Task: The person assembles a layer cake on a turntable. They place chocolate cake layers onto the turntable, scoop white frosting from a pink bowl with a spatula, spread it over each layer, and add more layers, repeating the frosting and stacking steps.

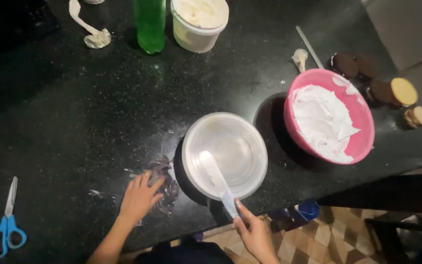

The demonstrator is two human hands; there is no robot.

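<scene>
Your right hand is closed around the handle of a pale spatula, whose blade lies inside the clear bowl in front of you, resting on its bottom. The bowl sits on the black bench near its front edge and looks empty apart from a thin film. Your left hand is spread flat with the fingers wide, holding nothing, pressed on a dark crumpled wrapper just left of the bowl; white smears mark the bench around it.

To the right, close to the clear bowl but apart from it, the pink bowl holds a mound of white cream. Behind it lie dark sandwich biscuits and two paler ones. At the back stand a green bottle and a white tub; blue-handled scissors lie far left.

By the look of it, you are at the scraping or stirring stage in the clear bowl, with the cream untouched by the spatula at present. A next move would call for steadying the clear bowl with your free hand, since it stands near the edge, and lifting the blade clear of the rim without tipping it.
</scene>
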